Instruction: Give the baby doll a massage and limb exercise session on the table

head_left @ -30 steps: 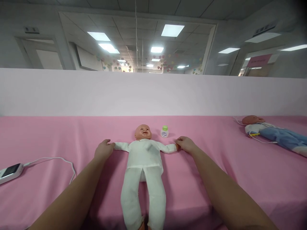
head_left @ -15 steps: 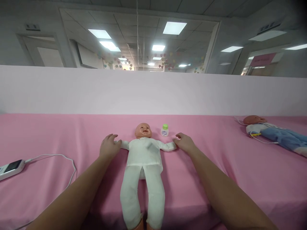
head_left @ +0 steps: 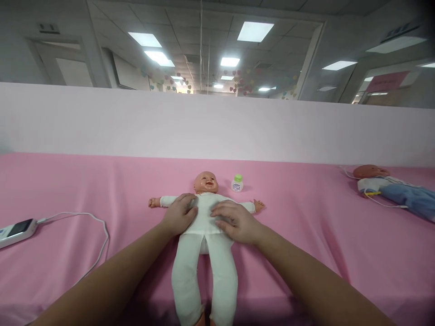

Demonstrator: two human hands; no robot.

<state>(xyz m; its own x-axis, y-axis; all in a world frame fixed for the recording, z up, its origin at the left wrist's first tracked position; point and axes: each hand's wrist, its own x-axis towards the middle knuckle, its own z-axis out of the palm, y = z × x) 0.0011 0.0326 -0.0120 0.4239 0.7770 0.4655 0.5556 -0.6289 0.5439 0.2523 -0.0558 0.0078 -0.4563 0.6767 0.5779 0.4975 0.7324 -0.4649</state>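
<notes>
A baby doll with a white cloth body lies on its back, arms spread to both sides and its smiling head away from me. My left hand rests on the left side of its chest, fingers loosely curved and holding nothing. On the right side of the chest lies my right hand, its fingers spread a little apart and empty. Both of the doll's own hands show free on the cloth. Beside its head, to the right, stands a small clear bottle with a green cap.
Pink cloth covers the table. A white handheld device with a cable lies at the left. At the far right is a second doll in blue and white, with thin tubes. A white panel runs along the back, below glass.
Both my hands have left the doll's hands and moved inward onto its chest. The doll's hands are uncovered now. The view has shifted slightly.
</notes>
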